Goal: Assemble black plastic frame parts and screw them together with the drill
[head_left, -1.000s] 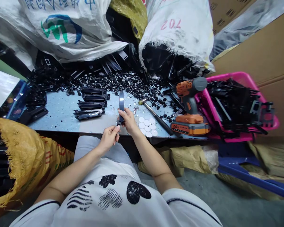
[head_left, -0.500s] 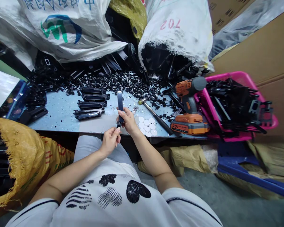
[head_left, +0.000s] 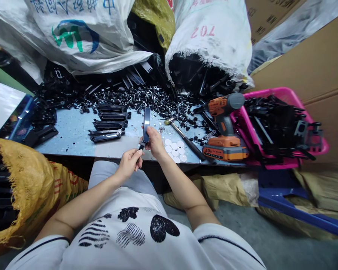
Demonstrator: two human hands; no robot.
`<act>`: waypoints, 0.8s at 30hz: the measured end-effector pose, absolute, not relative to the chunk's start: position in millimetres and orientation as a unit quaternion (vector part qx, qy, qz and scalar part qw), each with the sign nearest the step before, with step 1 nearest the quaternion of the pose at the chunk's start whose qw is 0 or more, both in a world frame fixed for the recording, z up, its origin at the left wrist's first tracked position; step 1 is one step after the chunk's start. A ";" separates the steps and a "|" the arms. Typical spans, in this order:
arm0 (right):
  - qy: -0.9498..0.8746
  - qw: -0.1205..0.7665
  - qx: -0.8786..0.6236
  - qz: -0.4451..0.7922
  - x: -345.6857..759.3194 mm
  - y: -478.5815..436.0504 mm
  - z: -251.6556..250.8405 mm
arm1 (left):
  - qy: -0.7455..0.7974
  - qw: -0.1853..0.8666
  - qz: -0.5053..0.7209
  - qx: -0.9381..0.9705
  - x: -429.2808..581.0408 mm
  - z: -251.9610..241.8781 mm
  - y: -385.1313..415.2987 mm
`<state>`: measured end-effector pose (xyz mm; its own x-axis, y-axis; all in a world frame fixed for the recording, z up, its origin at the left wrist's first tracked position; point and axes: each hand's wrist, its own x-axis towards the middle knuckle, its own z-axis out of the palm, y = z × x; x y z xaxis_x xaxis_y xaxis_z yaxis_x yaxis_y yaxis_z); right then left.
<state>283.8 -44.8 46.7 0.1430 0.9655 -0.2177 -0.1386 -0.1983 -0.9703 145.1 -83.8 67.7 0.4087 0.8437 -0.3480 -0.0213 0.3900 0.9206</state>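
Note:
A long black part with a glossy, rounded flat face (head_left: 147,120) stands upright between my hands, over the front edge of the bench. My right hand (head_left: 154,141) is closed round its lower half, with the thumb on the face. Below it, my left hand (head_left: 129,163) pinches the narrow black end at the bottom of the part. What lies behind the fingers is hidden. Left of the part, several similar black assemblies (head_left: 111,125) lie stacked in a row. White round discs (head_left: 175,150) lie beside my right hand, with a hammer (head_left: 186,138) just beyond them.
An orange cordless drill (head_left: 225,127) stands right of the hammer, against a pink basket (head_left: 293,93) of black parts. Loose black-headed pins (head_left: 149,95) cover the back of the blue bench (head_left: 70,131). White sacks (head_left: 208,41) loom behind; a yellow sack (head_left: 42,180) stands at left.
The black part has shifted slightly right and tilts a little more. My right thumb has settled on its face, and my left hand still pinches the lower end.

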 end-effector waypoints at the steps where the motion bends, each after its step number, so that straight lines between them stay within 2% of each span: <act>1: -0.411 0.512 -0.575 0.489 291.7 -45.5 46.2 | 0.445 0.711 0.297 0.456 142.1 70.0 -82.3; 3: -0.531 0.494 -0.595 0.346 313.4 -47.1 48.0 | 0.438 0.734 0.267 0.446 134.6 76.0 -78.6; 6: -0.754 0.366 -0.525 0.147 349.7 -48.6 57.8 | 0.404 0.781 0.200 0.433 121.6 85.3 -71.5; 9: -0.868 0.249 -0.423 0.074 372.7 -48.6 67.9 | 0.351 0.819 0.133 0.433 110.7 90.5 -62.8; 12: -0.899 0.218 -0.374 0.070 378.8 -51.0 68.9 | 0.320 0.818 0.076 0.471 102.8 94.7 -51.1; 14: -0.905 0.211 -0.363 0.068 377.9 -55.6 65.3 | 0.323 0.770 0.087 0.544 97.8 100.8 -42.2; 17: -0.908 0.196 -0.366 0.050 375.0 -65.5 59.6 | 0.337 0.624 0.154 0.689 90.0 113.6 -32.3; 21: -0.902 0.179 -0.390 0.055 371.2 -75.9 60.0 | 0.332 0.443 0.124 0.823 83.5 120.7 -34.4; 24: -0.886 0.167 -0.422 0.096 367.2 -80.2 67.0 | 0.369 0.370 0.128 0.843 84.3 111.7 -41.6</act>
